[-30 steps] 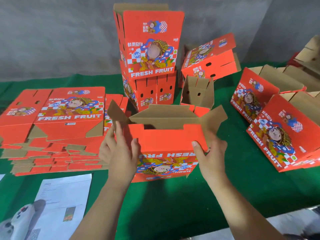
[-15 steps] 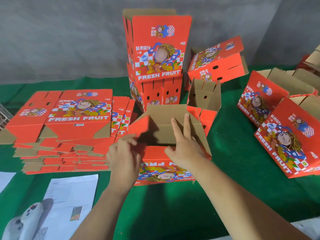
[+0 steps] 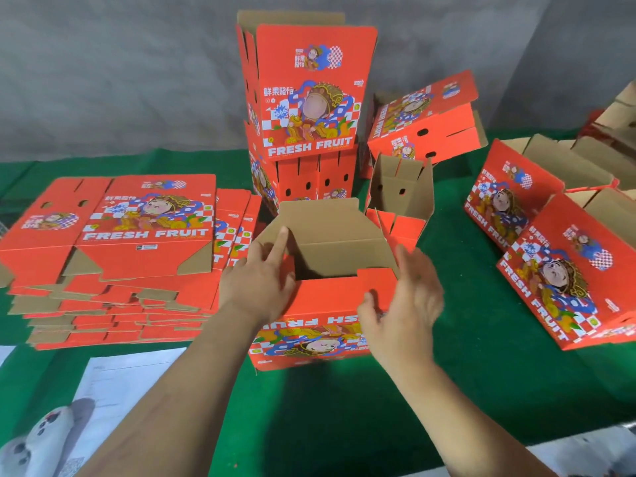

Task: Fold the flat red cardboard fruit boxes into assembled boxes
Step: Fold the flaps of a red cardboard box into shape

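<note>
**Box half-formed, mid-bench**

Box point(image 3: 330, 294) stands open-topped near the bench's point(image 3: 464, 390) front edge; inside, only brown flaps. Left hand point(image 3: 256, 287) rests on its left wall, forefinger straight. Right hand point(image 3: 406, 304), fingers loosely spread, touches its right corner. Flat stack point(image 3: 113, 256) lies at the left edge.

The box point(image 3: 327, 304) between the hands is red outside with blue-and-white checks and yellow fruit print, plain brown inside, on a green cloth point(image 3: 481, 356) under them
</note>
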`<state>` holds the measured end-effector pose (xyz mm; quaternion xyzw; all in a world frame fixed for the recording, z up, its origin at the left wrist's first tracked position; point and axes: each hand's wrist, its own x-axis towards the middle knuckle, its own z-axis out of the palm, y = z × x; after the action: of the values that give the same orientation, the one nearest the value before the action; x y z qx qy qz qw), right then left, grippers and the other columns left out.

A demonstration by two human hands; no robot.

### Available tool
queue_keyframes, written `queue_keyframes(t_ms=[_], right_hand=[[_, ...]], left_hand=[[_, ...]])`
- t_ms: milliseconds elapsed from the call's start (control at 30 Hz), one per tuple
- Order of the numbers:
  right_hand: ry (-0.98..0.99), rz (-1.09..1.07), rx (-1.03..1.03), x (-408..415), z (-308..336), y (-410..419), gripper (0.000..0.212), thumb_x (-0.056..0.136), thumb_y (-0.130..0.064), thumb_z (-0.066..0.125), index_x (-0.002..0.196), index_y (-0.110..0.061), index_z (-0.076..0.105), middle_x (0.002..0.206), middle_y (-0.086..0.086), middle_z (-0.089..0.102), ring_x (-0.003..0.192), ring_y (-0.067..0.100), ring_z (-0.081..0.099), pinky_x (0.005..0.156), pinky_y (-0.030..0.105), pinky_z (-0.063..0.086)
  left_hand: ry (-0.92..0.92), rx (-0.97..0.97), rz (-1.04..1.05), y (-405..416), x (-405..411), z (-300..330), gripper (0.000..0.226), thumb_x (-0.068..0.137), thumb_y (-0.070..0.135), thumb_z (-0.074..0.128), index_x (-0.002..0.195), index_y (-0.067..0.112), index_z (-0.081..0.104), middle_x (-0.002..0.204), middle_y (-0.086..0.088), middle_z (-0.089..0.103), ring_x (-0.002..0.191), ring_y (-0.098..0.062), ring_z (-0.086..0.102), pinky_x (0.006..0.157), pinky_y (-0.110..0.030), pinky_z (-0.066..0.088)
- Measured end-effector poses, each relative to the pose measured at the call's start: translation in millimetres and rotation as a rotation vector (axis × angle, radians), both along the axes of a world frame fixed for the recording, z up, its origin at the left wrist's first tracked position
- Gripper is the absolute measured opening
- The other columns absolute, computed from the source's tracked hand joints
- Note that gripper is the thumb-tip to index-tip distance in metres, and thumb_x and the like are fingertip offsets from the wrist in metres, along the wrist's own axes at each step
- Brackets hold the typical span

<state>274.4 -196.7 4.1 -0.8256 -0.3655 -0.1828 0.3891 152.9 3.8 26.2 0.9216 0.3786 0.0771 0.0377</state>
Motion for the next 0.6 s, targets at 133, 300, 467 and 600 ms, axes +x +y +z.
queue_keyframes(t_ms=[133,300,467,600], right_hand=[[0.144,0.087,-0.238,14,-9,-9,0.059,0.098,-0.026,0.065,0.153,-0.014,0.049,0.156,0.002,0.049,0.145,0.029,0.038,0.119,0.049,0.031],[-0.048,0.102,-0.186,32,-8,-14,0.037,0.098,-0.034,0.053,0.098,-0.008,0.079,0.107,0.007,0.072,0.104,0.039,0.058,0.093,0.048,0.048],[0.284,0.083,-0.105,62,25,11,0.059,0.103,-0.056,0.02,0.075,-0.013,0.049,0.073,0.008,0.052,0.076,0.038,0.054,0.072,0.048,0.037],[0.633,0.094,-0.255,67,23,34,0.061,0.081,-0.079,0.049,0.119,-0.032,0.054,0.125,0.008,0.047,0.122,0.033,0.05,0.103,0.046,0.042]], left_hand=[[-0.029,0.027,0.045,1,7,-3,0.079,0.101,0.059,0.034,0.165,0.034,-0.005,0.145,-0.011,0.044,0.114,-0.036,0.062,0.091,-0.043,0.048],[-0.225,0.043,0.044,-3,4,-10,0.076,0.098,0.056,0.046,0.164,0.032,0.017,0.146,-0.009,0.04,0.117,-0.038,0.057,0.094,-0.047,0.045],[-0.66,-0.23,0.152,-3,-5,-10,0.06,0.095,0.074,0.031,0.136,0.035,0.049,0.139,0.003,0.06,0.135,-0.03,0.046,0.113,-0.054,0.032],[-0.888,-0.551,0.157,-1,-13,-3,0.062,0.085,0.064,0.067,0.118,0.018,0.043,0.097,0.006,0.063,0.098,-0.027,0.063,0.092,-0.049,0.05]])
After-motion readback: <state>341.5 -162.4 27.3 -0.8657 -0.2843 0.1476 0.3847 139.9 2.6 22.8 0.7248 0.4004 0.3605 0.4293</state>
